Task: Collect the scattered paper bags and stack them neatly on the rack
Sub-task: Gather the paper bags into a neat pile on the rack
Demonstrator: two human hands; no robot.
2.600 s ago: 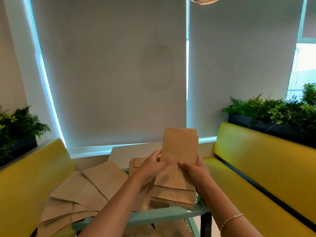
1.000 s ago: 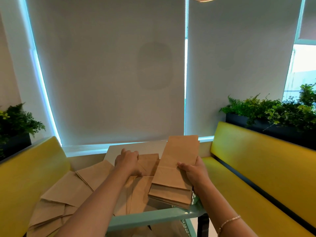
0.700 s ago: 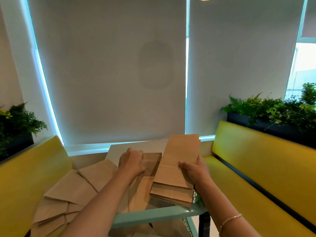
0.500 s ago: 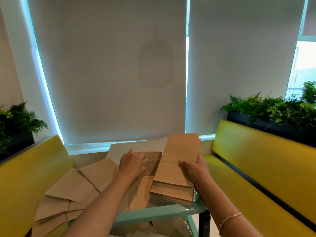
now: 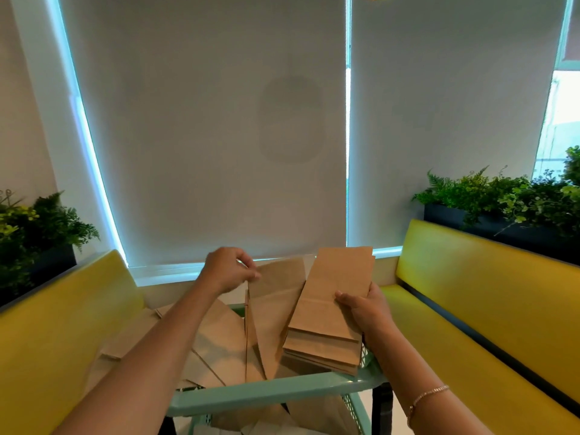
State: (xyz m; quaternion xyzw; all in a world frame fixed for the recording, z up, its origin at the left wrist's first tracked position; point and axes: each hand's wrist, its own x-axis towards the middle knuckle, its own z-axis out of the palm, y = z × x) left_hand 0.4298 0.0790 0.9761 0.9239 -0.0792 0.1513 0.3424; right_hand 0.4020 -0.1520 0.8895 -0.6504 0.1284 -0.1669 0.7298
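Observation:
My right hand (image 5: 365, 312) grips a neat stack of flat brown paper bags (image 5: 332, 309), tilted up with its lower end over the right corner of the mint-green rack (image 5: 266, 394). My left hand (image 5: 227, 270) pinches the top edge of a single paper bag (image 5: 276, 306) and holds it lifted upright just left of the stack. Several loose paper bags (image 5: 216, 343) lie fanned out on the rack's top level below, spilling left onto the bench. More bags show on the rack's lower level (image 5: 314, 416).
Yellow benches run along the left (image 5: 62, 324) and right (image 5: 486, 293) sides. Dark planters with green plants stand behind each bench (image 5: 502, 202). A pale table top (image 5: 175, 293) lies beyond the rack, under drawn window blinds.
My left hand went from the stack to the loose bags, took hold of one and has lifted it upright. My right hand kept holding the stack nearly still.

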